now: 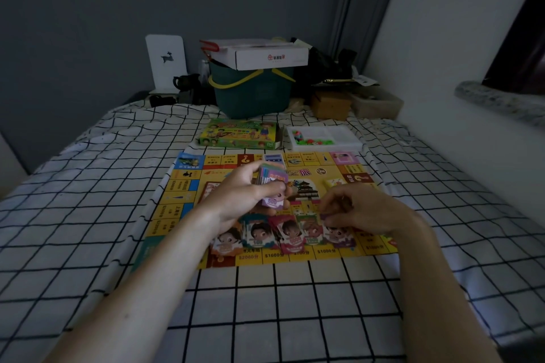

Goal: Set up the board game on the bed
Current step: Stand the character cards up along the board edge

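Note:
A yellow game board [182, 186] lies flat on the checked bed sheet [265, 303]. Above the board's middle, my left hand [241, 194] grips a stack of play-money notes [272, 183] with a purple 500 note on top. Near the board's front edge lies a row of several sorted note piles [283, 233] with cartoon faces. My right hand [359, 209] reaches down over the rightmost purple pile [339, 234] and pinches a note at its top edge. Behind the board sit the green game box [239, 134] and a white tray of small coloured pieces [321, 138].
At the bed's head stand a dark green basket [253, 94] with a white carton [265, 56] on it, a brown box [331, 104], a white stand [166, 62] and dark clutter. A white wall and ledge [495, 103] run along the right.

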